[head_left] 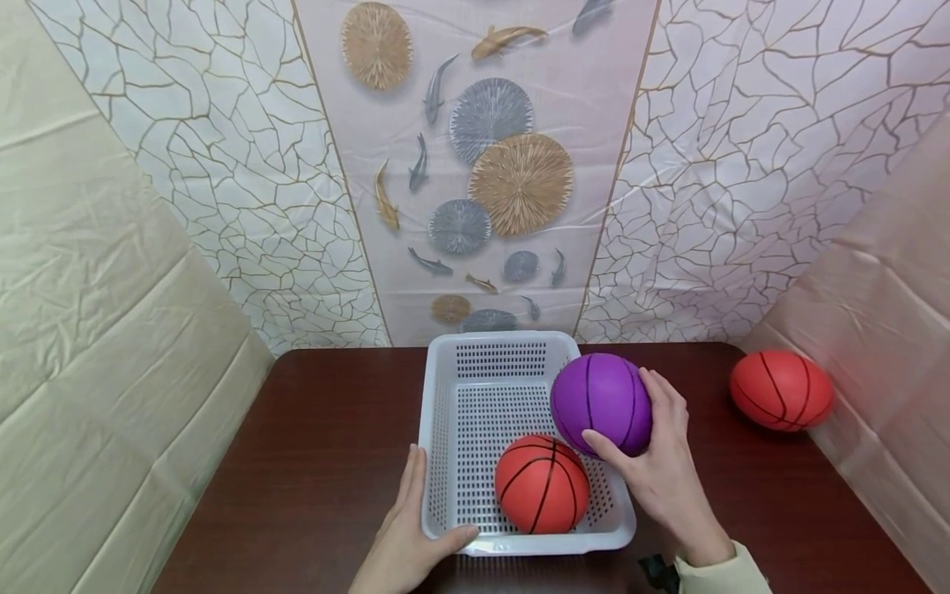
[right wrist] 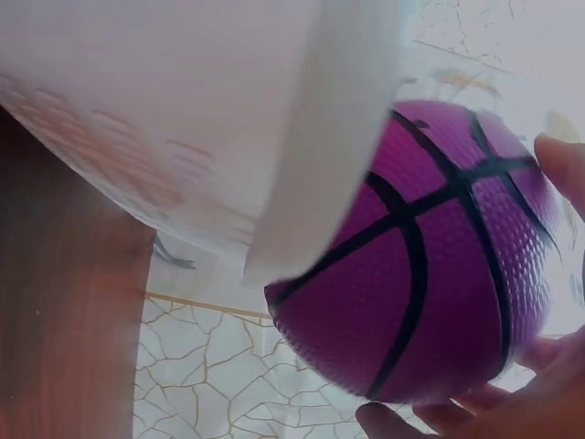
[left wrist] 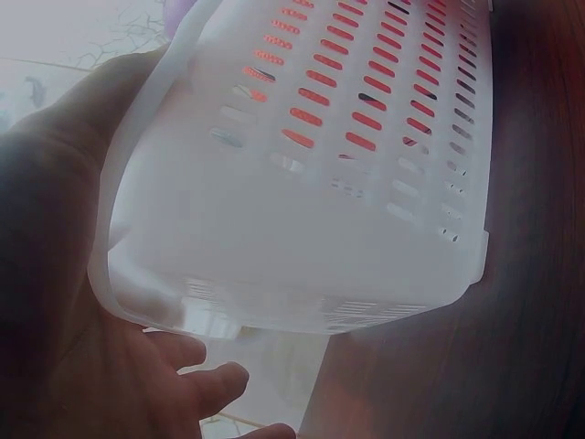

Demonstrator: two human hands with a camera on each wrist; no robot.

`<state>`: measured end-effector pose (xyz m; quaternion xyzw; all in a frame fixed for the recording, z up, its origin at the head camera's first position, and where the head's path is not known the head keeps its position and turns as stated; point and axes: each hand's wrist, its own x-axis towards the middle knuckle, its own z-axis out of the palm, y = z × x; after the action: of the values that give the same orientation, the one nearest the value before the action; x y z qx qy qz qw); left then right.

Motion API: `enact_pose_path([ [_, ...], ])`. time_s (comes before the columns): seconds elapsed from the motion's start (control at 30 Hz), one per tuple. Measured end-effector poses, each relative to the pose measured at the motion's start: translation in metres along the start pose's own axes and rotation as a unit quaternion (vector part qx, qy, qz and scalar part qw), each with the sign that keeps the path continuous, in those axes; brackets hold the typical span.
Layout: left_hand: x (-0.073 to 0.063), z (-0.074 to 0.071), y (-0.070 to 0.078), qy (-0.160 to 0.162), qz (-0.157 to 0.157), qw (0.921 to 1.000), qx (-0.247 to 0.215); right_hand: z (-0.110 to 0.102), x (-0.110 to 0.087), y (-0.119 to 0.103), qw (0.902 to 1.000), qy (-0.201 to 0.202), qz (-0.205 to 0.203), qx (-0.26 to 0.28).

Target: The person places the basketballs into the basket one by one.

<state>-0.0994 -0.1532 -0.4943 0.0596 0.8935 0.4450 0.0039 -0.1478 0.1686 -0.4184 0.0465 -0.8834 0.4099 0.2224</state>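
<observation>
My right hand grips a purple mini basketball over the right rim of a white perforated plastic basket, thumb on the near side and fingers on the far right. In the right wrist view the basket's rim covers part of the purple ball. A red mini basketball lies inside the basket at its near right corner. My left hand rests at the basket's near left corner, its thumb over the front rim and its fingers along the outer left side.
Another red ball sits at the right edge of the dark brown table. Behind the table hangs a patterned cloth with fish and round leaves; pale fabric walls enclose both sides.
</observation>
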Motion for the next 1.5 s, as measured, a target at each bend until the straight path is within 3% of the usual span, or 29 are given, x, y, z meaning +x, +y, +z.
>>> enact_pose_path([
  [0.27,0.0,0.0,0.001,-0.005,-0.006,1.0,-0.005,0.002,0.002,0.0,0.9994,0.005,-0.033,0.003],
  [0.6,0.0,-0.001,0.003,-0.002,-0.006,0.9999,-0.009,-0.003,-0.002,0.006,0.9998,0.018,-0.005,0.002],
  [1.2,0.001,0.0,0.001,-0.003,-0.003,0.9998,-0.018,-0.051,0.006,0.038,0.9922,0.12,0.023,-0.023],
  [1.37,0.001,-0.001,0.0,-0.001,0.002,0.9998,-0.018,-0.072,0.014,0.052,0.9867,0.145,0.064,-0.038],
  [1.5,0.002,-0.001,0.0,-0.002,0.006,0.9998,-0.018,-0.091,0.025,0.07,0.9811,0.138,0.119,-0.066],
])
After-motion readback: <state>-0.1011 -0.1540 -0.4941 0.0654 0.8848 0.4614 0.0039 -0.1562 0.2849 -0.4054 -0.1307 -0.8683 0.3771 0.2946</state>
